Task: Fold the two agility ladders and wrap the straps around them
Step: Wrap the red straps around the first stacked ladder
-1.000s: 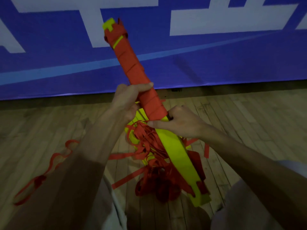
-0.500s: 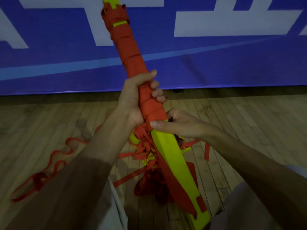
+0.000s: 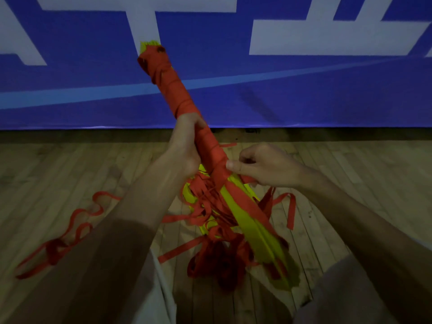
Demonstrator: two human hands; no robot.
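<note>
Loose straps [image 3: 55, 251] strewn left, open floor [image 3: 350, 174] right, banner [image 3: 304, 97] behind

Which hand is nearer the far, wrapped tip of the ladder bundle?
Left. The left hand grips the bundle midway below the tip; the right hand pinches the strap farther down.

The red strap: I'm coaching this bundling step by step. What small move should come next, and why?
Probably pull the red strap taut with the right hand and pass it once more round the bundle, just below the last turn. The left hand grips the wrapped upper part, the yellow rungs below are bare, and loose strap lies on the floor.
</note>
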